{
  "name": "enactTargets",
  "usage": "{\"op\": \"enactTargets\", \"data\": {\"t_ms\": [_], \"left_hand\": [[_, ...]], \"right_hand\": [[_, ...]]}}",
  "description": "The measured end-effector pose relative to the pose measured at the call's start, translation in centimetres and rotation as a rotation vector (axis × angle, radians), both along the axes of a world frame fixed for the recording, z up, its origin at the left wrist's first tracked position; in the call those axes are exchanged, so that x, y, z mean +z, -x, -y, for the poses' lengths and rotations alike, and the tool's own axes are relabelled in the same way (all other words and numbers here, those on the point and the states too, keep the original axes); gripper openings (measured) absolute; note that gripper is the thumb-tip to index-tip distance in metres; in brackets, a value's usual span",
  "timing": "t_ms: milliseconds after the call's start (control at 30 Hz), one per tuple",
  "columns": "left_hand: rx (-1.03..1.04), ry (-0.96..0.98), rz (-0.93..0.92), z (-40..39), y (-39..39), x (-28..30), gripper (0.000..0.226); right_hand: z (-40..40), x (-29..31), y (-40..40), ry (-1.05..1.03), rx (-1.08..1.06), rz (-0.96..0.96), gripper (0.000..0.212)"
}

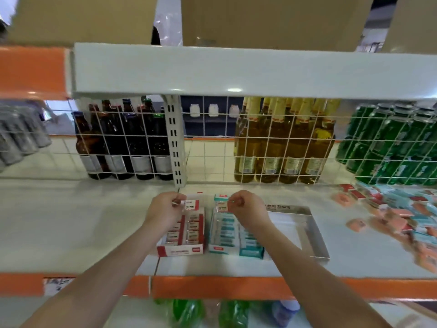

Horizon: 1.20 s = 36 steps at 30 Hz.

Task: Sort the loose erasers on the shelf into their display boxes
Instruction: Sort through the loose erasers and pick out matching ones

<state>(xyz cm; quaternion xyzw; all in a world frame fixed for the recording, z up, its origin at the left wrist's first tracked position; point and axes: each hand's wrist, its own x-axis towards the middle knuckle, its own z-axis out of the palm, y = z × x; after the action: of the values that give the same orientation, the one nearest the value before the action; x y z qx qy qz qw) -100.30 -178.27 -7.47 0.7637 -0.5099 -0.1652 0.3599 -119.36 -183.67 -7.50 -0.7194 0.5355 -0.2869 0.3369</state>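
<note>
While both hands work at the back of two display boxes, loose erasers [399, 214] lie heaped on the white shelf [71, 223] at far right.
Behind a wire grid [236, 147] stand brown bottles [123, 143], amber bottles [279, 143] and green cans [392, 147]. Small red, teal and pink blocks make up the heap. Left hand [165, 209] pinches an eraser [190, 205] over the red box [182, 250], which holds rows of erasers; right hand [246, 207] pinches another [222, 207] over the teal box [236, 250], also filled. A grey tray [316, 233] sits just beside it.
</note>
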Motion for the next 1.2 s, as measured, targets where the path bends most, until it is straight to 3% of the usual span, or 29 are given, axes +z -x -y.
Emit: {"op": "enactTargets", "data": {"t_ms": [167, 567, 800, 1067, 1200], "left_hand": [[-0.029, -0.043, 0.078, 0.5, -2.6, -0.9, 0.025], [-0.212, -0.203, 0.298, 3.5, -3.2, -1.9, 0.029], [-0.177, -0.268, 0.481, 4.5, -4.6, -1.9, 0.028], [-0.213, -0.181, 0.397, 4.4, -5.3, -1.5, 0.030], [-0.251, -0.133, 0.364, 4.1, -5.6, -1.6, 0.027]], "right_hand": [[0.0, -0.2, -3.7, -0.009, -0.035, -0.001, 0.019], [1.2, 0.1, -7.0, -0.004, -0.006, -0.199, 0.018], [2.0, 0.2, -9.1, -0.013, 0.027, -0.368, 0.013], [2.3, 0.1, -10.6, 0.019, 0.048, -0.451, 0.015], [2.4, 0.0, -11.0, 0.045, 0.115, -0.608, 0.020]]}}
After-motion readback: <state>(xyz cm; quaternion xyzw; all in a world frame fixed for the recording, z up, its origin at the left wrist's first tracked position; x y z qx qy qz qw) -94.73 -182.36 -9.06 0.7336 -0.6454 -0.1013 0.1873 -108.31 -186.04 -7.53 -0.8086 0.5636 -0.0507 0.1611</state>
